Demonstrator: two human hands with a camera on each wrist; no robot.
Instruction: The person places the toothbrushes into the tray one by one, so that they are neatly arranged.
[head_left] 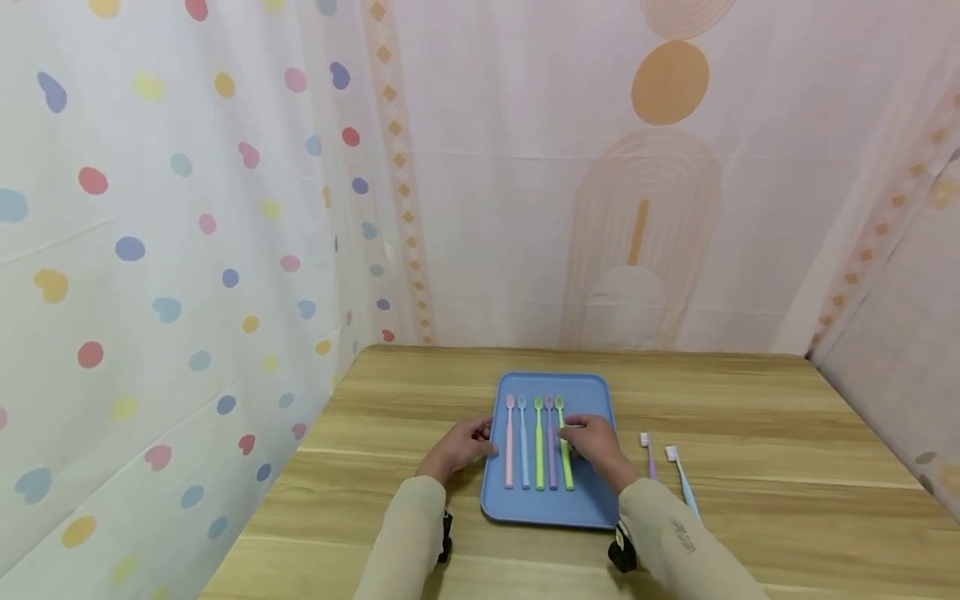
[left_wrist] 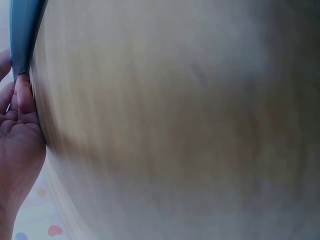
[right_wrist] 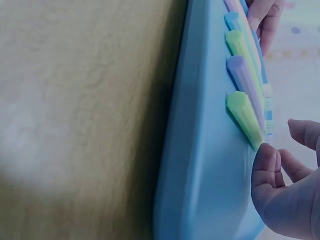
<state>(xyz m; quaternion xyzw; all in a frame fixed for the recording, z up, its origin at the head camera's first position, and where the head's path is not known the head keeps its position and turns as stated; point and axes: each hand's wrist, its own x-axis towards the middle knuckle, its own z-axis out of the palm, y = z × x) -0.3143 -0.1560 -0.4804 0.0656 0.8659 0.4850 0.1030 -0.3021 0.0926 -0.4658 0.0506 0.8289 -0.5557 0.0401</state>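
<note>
A blue tray [head_left: 555, 508] lies on the table, holding a row of toothbrushes: pink [head_left: 509, 450], light blue [head_left: 524, 454], green [head_left: 539, 450], purple [head_left: 552, 454] and, at the right end, a second green toothbrush [head_left: 567, 471]. My left hand [head_left: 461, 446] grips the tray's left edge; the left wrist view shows its fingers [left_wrist: 26, 100] at the rim. Over the tray, my right hand [head_left: 596, 442] pinches the rightmost green toothbrush around its upper handle. That brush rests slightly slanted beside the purple one. In the right wrist view its handle end [right_wrist: 240, 105] points out past the fingertips.
Right of the tray, a purple toothbrush [head_left: 648, 454] and a light blue toothbrush [head_left: 682, 483] lie on the wooden table [head_left: 787, 467], partly covered by the right sleeve. Patterned curtains [head_left: 495, 208] hang behind the table and along its sides.
</note>
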